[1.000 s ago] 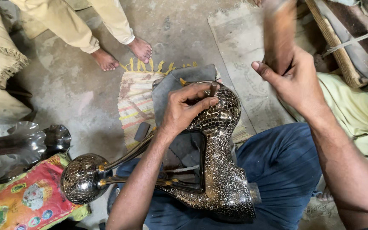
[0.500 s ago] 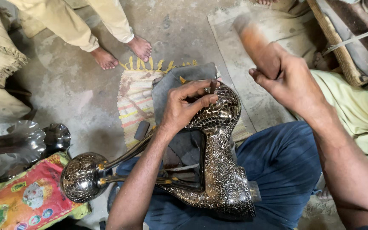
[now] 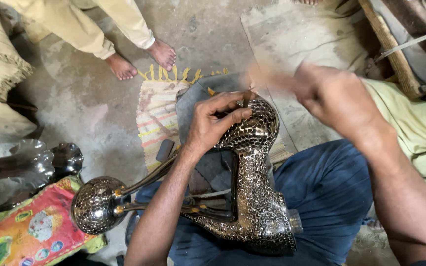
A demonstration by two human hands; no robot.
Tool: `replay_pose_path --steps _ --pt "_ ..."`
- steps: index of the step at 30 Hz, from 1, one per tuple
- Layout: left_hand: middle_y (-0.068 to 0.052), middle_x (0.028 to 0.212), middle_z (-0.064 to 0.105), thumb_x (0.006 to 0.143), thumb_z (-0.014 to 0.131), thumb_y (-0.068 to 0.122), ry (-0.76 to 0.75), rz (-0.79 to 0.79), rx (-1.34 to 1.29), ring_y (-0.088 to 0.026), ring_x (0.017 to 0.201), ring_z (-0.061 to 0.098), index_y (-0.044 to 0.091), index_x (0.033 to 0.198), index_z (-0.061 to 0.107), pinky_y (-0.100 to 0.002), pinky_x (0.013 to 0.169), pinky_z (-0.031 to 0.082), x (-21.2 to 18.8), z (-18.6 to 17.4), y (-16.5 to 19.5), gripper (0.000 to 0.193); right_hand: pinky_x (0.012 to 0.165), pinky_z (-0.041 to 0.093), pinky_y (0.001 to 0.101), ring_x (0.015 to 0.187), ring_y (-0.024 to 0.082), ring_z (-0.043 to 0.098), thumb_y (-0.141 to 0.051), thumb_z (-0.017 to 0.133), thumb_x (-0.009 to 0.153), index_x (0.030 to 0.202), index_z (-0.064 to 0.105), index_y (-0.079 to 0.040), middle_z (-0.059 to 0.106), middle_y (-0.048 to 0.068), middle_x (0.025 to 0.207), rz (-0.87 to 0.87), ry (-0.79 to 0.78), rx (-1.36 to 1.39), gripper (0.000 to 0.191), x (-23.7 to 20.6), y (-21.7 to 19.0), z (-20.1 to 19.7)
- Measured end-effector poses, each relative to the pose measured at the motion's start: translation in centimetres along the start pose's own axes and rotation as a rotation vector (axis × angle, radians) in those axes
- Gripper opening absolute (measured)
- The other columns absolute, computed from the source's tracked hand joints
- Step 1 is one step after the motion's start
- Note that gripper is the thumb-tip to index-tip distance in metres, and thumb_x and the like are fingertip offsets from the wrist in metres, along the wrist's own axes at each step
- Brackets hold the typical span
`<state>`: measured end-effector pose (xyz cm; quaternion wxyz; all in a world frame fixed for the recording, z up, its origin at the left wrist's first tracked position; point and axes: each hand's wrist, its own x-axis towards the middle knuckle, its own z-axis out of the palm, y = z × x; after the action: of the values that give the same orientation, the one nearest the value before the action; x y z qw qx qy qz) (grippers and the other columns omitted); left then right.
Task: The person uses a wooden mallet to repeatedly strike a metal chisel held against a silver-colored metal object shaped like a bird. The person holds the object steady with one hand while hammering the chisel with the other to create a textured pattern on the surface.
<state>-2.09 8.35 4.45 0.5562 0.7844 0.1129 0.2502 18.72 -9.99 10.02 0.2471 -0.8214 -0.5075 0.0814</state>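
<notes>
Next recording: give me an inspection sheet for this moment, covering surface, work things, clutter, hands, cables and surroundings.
Surface: bare concrete floor; striped mat under the work.
Work things: hammered metal vessel lying across the lap, with a metal ball on rods at its side.
Clutter: printed bag, shiny metal pieces, small dark block.
Hands: left hand grips the vessel's top, pinching a small tool against it; right hand holds a motion-blurred mallet beside it.
Cables: nothing seen.
Surroundings: another person's bare feet, wooden beam.
</notes>
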Motion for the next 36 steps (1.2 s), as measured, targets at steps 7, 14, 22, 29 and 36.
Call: replay_pose_path --steps 7,14,22,29,36 --pt "-0.004 0.104 0.077 0.094 0.079 0.016 0.023 -0.018 -0.055 -0.009 0.091 0.071 0.005 0.126 0.072 -0.024 0.080 0.060 0.1 0.0 -1.4 0.035 0.070 0.060 0.0420 0.067 0.021 0.068 -0.008 0.073 0.095 0.104 0.059 -0.005 0.068 0.008 0.077 -0.159 0.041 -0.214 0.016 -0.2 0.0 0.2" --pt "-0.005 0.093 0.079 0.095 0.077 0.016 0.053 -0.161 -0.220 -0.009 0.086 0.075 0.008 0.131 0.070 -0.025 0.074 0.065 0.2 0.6 -2.2 0.037 0.072 0.057 0.0468 0.075 0.028 0.070 -0.011 0.080 0.087 0.105 0.061 -0.003 0.069 0.014 0.078 -0.108 0.054 -0.183 0.028 0.2 -0.4 -0.3" --pt "-0.002 0.086 0.076 0.092 0.081 0.017 0.098 -0.132 -0.100 -0.006 0.078 0.070 0.007 0.125 0.073 -0.021 0.067 0.058 -0.3 0.7 -2.0 0.036 0.067 0.057 0.0439 0.070 0.026 0.070 -0.011 0.076 0.101 0.103 0.069 -0.003 0.070 0.013 0.079 -0.167 0.136 -0.286 0.011 1.4 -0.3 -0.2" --pt "-0.002 0.089 0.075 0.093 0.081 0.017 0.112 -0.101 -0.159 -0.007 0.081 0.070 0.005 0.127 0.072 -0.022 0.071 0.060 -0.1 0.9 -2.3 0.037 0.079 0.059 0.0388 0.089 0.018 0.072 -0.008 0.072 0.091 0.104 0.069 -0.002 0.074 0.008 0.095 -0.198 0.050 0.401 0.015 3.3 1.0 0.1" --pt "-0.003 0.091 0.076 0.094 0.080 0.020 0.088 -0.131 -0.180 -0.007 0.083 0.070 0.002 0.130 0.071 -0.023 0.075 0.060 -0.1 0.7 -1.8 0.041 0.076 0.055 0.0485 0.077 0.031 0.068 -0.014 0.079 0.096 0.102 0.061 -0.004 0.071 0.016 0.083 -0.050 -0.013 0.044 0.022 3.0 0.9 0.4"
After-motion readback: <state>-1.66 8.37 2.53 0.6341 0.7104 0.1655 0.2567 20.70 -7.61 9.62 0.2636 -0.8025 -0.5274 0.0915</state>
